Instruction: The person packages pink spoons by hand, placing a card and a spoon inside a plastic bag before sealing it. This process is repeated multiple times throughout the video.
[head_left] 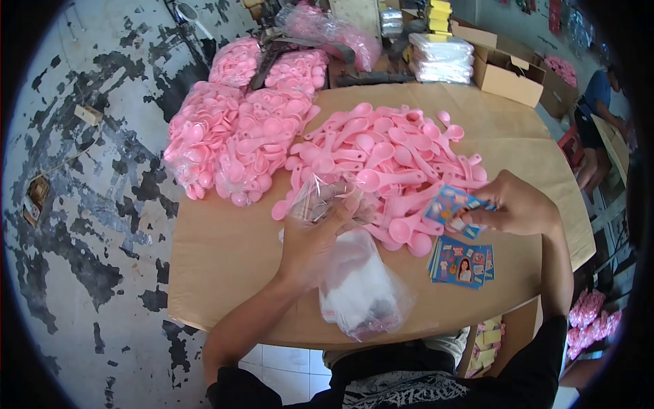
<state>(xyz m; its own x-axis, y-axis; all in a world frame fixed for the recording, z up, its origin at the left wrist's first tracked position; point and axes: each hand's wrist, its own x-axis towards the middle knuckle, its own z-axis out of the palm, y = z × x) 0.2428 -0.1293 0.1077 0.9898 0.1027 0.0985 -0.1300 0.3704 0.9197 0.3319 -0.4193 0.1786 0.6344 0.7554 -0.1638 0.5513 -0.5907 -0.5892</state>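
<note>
My left hand [310, 247] is closed on a clear plastic bag [319, 199], its thumb pressed against the film. Below that wrist, a stack of clear plastic bags [361, 290] with white showing through lies near the table's front edge. Between the fingers of my right hand [521, 204] are blue printed cards [447, 206], tilted above the table. Just under them rests a slightly fanned pile of similar cards [463, 264]. A big heap of loose pink plastic spoons [392, 150] spreads beyond both hands.
Packed bags of pink spoons [235, 140] stand at the table's left. Behind the brown-covered table [231, 273] are stacked clear packets [441, 58] and an open cardboard box [507, 71]. Another person [599, 112] sits at the far right. A box of yellow packets [487, 344] is by my lap.
</note>
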